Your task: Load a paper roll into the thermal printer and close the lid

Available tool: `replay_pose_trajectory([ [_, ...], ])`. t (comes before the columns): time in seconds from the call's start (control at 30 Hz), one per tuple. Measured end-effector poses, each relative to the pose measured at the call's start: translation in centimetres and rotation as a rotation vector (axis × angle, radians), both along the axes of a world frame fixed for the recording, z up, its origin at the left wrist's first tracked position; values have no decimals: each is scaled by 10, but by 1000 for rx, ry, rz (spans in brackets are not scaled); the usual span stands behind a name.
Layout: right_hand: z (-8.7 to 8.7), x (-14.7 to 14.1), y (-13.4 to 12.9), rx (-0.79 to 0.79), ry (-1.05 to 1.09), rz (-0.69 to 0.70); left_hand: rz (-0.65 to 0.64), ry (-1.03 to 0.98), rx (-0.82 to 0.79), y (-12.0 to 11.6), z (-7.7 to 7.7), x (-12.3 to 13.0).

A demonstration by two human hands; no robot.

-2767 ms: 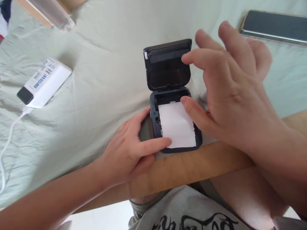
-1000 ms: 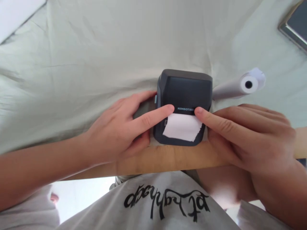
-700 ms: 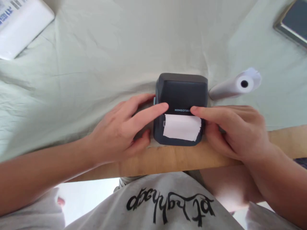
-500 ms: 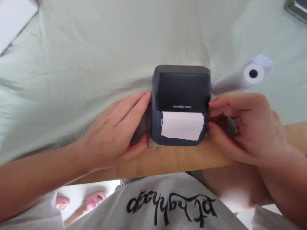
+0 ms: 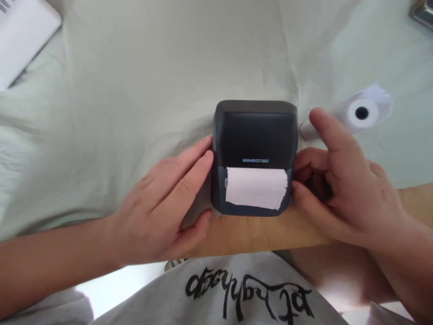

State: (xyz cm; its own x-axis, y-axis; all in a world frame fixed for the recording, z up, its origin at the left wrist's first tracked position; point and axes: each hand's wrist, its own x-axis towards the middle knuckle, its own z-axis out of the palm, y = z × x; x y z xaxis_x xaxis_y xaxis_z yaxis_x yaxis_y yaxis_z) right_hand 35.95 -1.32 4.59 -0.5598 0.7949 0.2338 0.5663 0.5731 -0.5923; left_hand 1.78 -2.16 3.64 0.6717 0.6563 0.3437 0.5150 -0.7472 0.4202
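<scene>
A dark NIIMBOT label printer (image 5: 257, 135) rests near the table's front edge, with a torn-edged piece of white paper (image 5: 255, 187) coming out of its slot. My left hand (image 5: 165, 198) holds the printer's left side, fingertips against it and thumb near the lower corner. On the right side, my right hand (image 5: 345, 185) touches the printer with its thumb and curled fingers, while the index finger is raised off it. The right palm hides what lies under those fingers. Beyond the right hand lies a white paper roll (image 5: 361, 113) with a dark core.
A pale green cloth (image 5: 152, 67) covers the table, its wooden front edge (image 5: 237, 234) showing. A white object (image 5: 27, 40) lies at the upper left. At the upper right corner is part of a dark, shiny object (image 5: 422, 12).
My right index finger has lifted off the printer and now points up toward the paper roll. The whole view has shifted slightly, so the printer appears lower.
</scene>
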Motion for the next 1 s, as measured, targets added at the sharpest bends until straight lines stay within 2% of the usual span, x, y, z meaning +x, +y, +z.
replay_pose_trajectory([
  [0.13,2,2,4,126,-178,35,-26,19,-49,-4,5,1],
  [0.23,-1,1,5,129,-202,38,-28,-14,-177,-5,7,1],
  [0.33,-3,0,6,119,-193,43,4,-109,-236,-6,4,3],
  [0.5,-5,0,10,156,-185,82,20,-112,-199,-5,-5,6],
  [0.63,0,1,10,98,-205,31,42,-139,-103,-3,-12,3],
  [0.8,10,-2,5,45,-19,-51,132,-75,-153,-3,-11,2],
  [1.0,10,-4,10,34,23,-11,113,-30,-160,-3,-14,4],
])
